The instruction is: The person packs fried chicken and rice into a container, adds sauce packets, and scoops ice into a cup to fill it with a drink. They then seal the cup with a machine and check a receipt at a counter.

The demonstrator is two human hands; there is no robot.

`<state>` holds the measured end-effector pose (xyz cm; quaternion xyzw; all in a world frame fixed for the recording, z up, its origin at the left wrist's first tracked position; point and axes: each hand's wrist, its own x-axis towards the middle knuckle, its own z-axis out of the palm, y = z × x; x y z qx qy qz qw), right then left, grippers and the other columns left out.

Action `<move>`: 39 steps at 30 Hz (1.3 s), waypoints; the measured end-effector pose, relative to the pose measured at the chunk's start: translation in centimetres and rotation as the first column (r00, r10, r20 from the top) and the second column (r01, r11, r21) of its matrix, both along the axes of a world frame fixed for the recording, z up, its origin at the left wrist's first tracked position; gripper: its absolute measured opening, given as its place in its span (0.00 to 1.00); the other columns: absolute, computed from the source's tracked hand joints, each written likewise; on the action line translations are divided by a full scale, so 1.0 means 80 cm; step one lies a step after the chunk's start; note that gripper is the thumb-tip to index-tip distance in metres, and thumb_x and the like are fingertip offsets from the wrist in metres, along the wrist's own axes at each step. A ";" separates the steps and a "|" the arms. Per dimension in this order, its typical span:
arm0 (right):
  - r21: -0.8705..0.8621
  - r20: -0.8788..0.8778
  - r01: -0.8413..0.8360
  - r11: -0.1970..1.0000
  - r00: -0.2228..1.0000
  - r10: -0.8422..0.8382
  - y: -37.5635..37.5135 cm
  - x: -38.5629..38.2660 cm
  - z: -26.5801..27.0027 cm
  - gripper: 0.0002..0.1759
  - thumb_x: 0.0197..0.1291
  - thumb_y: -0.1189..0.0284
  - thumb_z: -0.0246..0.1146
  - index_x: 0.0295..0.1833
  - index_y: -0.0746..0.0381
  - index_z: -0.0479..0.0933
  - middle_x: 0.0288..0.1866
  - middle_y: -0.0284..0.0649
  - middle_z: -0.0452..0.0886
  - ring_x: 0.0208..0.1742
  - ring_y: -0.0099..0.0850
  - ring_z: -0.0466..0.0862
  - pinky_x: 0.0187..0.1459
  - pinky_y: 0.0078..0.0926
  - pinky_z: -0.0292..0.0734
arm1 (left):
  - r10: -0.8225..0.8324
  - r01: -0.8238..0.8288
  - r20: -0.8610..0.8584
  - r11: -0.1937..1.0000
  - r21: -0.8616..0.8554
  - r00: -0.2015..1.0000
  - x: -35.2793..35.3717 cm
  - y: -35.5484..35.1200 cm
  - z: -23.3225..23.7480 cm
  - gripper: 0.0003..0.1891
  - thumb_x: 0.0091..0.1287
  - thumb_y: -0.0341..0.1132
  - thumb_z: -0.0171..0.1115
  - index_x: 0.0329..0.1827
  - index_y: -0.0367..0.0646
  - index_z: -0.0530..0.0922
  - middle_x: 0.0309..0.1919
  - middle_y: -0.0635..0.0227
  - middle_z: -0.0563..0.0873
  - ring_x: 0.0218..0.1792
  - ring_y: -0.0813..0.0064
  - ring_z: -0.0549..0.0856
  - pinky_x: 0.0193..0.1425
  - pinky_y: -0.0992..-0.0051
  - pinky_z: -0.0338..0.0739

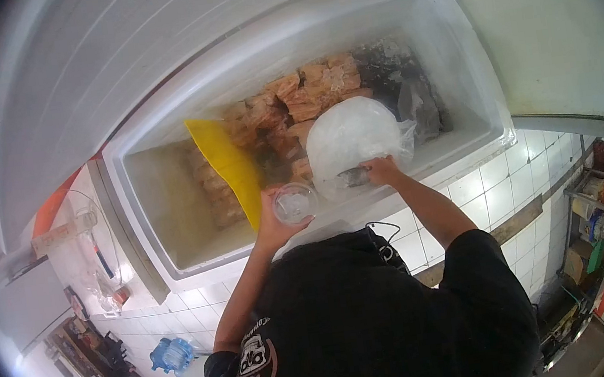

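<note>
My left hand (273, 224) is wrapped round a clear cup (295, 204) with whitish ice inside, held near the front rim of a chest freezer (485, 83). In my right hand (383, 170) is a metal scoop (353, 177), its head pointing left against a white, ice-filled plastic bag (352, 135). The bag rests in the freezer, right of the middle. Just beyond my left hand stands a yellow sheet (226, 164), set upright across the freezer.
Wrapped orange-brown frozen packages (312, 89) cover much of the freezer floor. A greyish plastic bag (420, 108) lies at its right end. The raised lid (112, 53) leans over the back. To the lower left is a blue water jug (172, 355); a loaded shelf (597, 227) stands at right.
</note>
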<state>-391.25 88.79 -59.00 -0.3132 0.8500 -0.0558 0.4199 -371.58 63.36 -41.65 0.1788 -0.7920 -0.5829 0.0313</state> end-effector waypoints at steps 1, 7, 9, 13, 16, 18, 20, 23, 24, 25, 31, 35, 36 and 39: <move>-0.022 0.005 0.039 0.999 0.999 -0.039 0.004 -0.004 0.006 0.25 0.54 0.64 0.58 0.61 0.41 0.78 0.51 0.39 0.84 0.54 0.37 0.81 0.60 0.49 0.61 | 0.000 0.000 -0.002 1.000 0.000 1.000 0.000 0.000 -0.002 0.45 0.40 0.32 0.84 0.58 0.43 0.60 0.52 0.63 0.70 0.58 0.67 0.74 0.65 0.67 0.69; -0.163 0.308 0.360 0.919 0.903 -0.300 0.019 -0.043 0.033 0.26 0.50 0.68 0.58 0.58 0.50 0.80 0.40 0.41 0.86 0.39 0.36 0.84 0.45 0.32 0.76 | -0.046 0.046 -0.004 0.999 0.015 0.999 -0.015 0.004 0.002 0.46 0.39 0.31 0.83 0.59 0.42 0.60 0.53 0.62 0.73 0.59 0.66 0.74 0.66 0.66 0.67; -0.223 0.374 0.407 0.886 0.875 -0.308 0.019 -0.054 0.061 0.27 0.48 0.71 0.58 0.58 0.54 0.81 0.33 0.41 0.86 0.31 0.35 0.84 0.38 0.27 0.77 | -0.103 0.107 0.056 0.992 -0.071 0.993 -0.025 0.009 0.008 0.45 0.39 0.31 0.83 0.59 0.42 0.60 0.53 0.61 0.74 0.59 0.66 0.74 0.66 0.66 0.67; -0.276 0.236 0.333 0.902 0.933 -0.272 0.005 -0.078 0.191 0.22 0.49 0.70 0.57 0.52 0.55 0.81 0.34 0.48 0.84 0.38 0.44 0.84 0.42 0.37 0.77 | -0.163 0.165 -0.072 0.986 0.023 0.984 -0.046 0.018 -0.008 0.45 0.39 0.32 0.84 0.59 0.43 0.61 0.53 0.61 0.75 0.59 0.66 0.75 0.66 0.67 0.67; -0.252 0.171 0.226 0.941 0.967 -0.186 -0.009 -0.085 0.291 0.20 0.50 0.71 0.57 0.51 0.58 0.80 0.36 0.50 0.84 0.41 0.47 0.84 0.43 0.40 0.77 | -0.191 0.194 -0.090 0.980 0.031 0.978 -0.064 0.026 -0.022 0.44 0.39 0.38 0.84 0.58 0.41 0.64 0.54 0.60 0.76 0.59 0.64 0.75 0.65 0.67 0.69; -0.202 0.145 0.186 0.962 0.977 -0.158 -0.017 -0.079 0.317 0.20 0.50 0.71 0.56 0.51 0.59 0.79 0.38 0.51 0.84 0.42 0.48 0.83 0.45 0.41 0.76 | -0.218 0.214 -0.010 0.967 -0.135 0.976 -0.082 0.034 -0.019 0.47 0.36 0.42 0.86 0.58 0.42 0.64 0.52 0.59 0.77 0.58 0.61 0.76 0.64 0.65 0.70; -0.269 0.118 0.078 0.960 0.992 -0.047 -0.019 -0.070 0.327 0.21 0.53 0.72 0.55 0.55 0.61 0.76 0.43 0.54 0.82 0.47 0.50 0.82 0.49 0.45 0.75 | -0.195 0.193 0.005 0.970 -0.145 0.981 -0.099 0.043 -0.014 0.47 0.35 0.42 0.86 0.57 0.42 0.65 0.53 0.58 0.77 0.58 0.59 0.76 0.64 0.65 0.71; -0.308 0.008 0.048 0.950 0.999 -0.048 -0.022 -0.045 0.317 0.26 0.58 0.70 0.57 0.64 0.59 0.70 0.47 0.56 0.81 0.50 0.51 0.81 0.51 0.42 0.74 | -0.142 0.147 0.045 0.982 -0.115 0.989 -0.116 0.053 -0.019 0.48 0.34 0.44 0.87 0.57 0.41 0.64 0.54 0.57 0.76 0.58 0.57 0.76 0.63 0.64 0.71; -0.292 -0.005 0.078 0.953 0.997 -0.083 -0.028 -0.038 0.331 0.28 0.60 0.73 0.56 0.67 0.59 0.68 0.50 0.56 0.79 0.52 0.52 0.79 0.52 0.43 0.73 | -0.118 0.123 0.072 0.990 -0.075 0.990 -0.120 0.055 -0.022 0.49 0.34 0.44 0.87 0.57 0.41 0.63 0.55 0.56 0.75 0.59 0.57 0.75 0.63 0.63 0.70; -0.292 -0.009 0.073 0.954 0.997 -0.080 -0.030 -0.033 0.338 0.28 0.60 0.73 0.56 0.67 0.59 0.68 0.50 0.56 0.79 0.52 0.52 0.79 0.52 0.43 0.73 | -0.115 0.120 0.068 0.990 -0.075 0.991 -0.123 0.057 -0.016 0.49 0.34 0.44 0.87 0.57 0.41 0.63 0.55 0.56 0.75 0.59 0.57 0.75 0.63 0.63 0.70; -0.450 -0.092 0.118 0.885 0.980 -0.177 -0.029 -0.025 0.356 0.32 0.57 0.81 0.56 0.69 0.52 0.68 0.45 0.48 0.79 0.48 0.48 0.79 0.51 0.42 0.73 | -0.079 0.083 -0.037 0.987 0.134 0.996 -0.135 0.059 -0.026 0.48 0.38 0.40 0.85 0.60 0.41 0.60 0.54 0.55 0.74 0.59 0.61 0.74 0.64 0.64 0.69; -0.562 -0.089 0.150 0.814 0.967 -0.240 -0.027 -0.024 0.364 0.31 0.54 0.84 0.57 0.66 0.53 0.72 0.43 0.47 0.79 0.43 0.45 0.79 0.48 0.37 0.75 | -0.074 0.085 -0.175 0.995 0.056 0.982 -0.141 0.055 -0.033 0.47 0.41 0.37 0.84 0.61 0.40 0.60 0.54 0.57 0.73 0.60 0.63 0.73 0.67 0.66 0.67; -0.596 -0.061 0.196 0.779 0.956 -0.287 -0.027 -0.024 0.367 0.31 0.53 0.85 0.57 0.65 0.54 0.73 0.42 0.48 0.79 0.42 0.44 0.80 0.47 0.36 0.75 | -0.055 0.061 -0.127 0.997 0.045 0.990 -0.141 0.054 -0.033 0.47 0.41 0.37 0.84 0.62 0.40 0.61 0.54 0.57 0.73 0.60 0.63 0.73 0.68 0.66 0.66; -0.666 0.001 0.264 0.697 0.935 -0.354 -0.027 -0.027 0.378 0.32 0.53 0.85 0.56 0.65 0.55 0.73 0.40 0.48 0.79 0.39 0.43 0.80 0.45 0.35 0.76 | -0.081 0.085 -0.127 0.996 0.032 0.989 -0.141 0.053 -0.026 0.46 0.42 0.36 0.83 0.63 0.40 0.62 0.56 0.58 0.74 0.62 0.63 0.73 0.68 0.66 0.66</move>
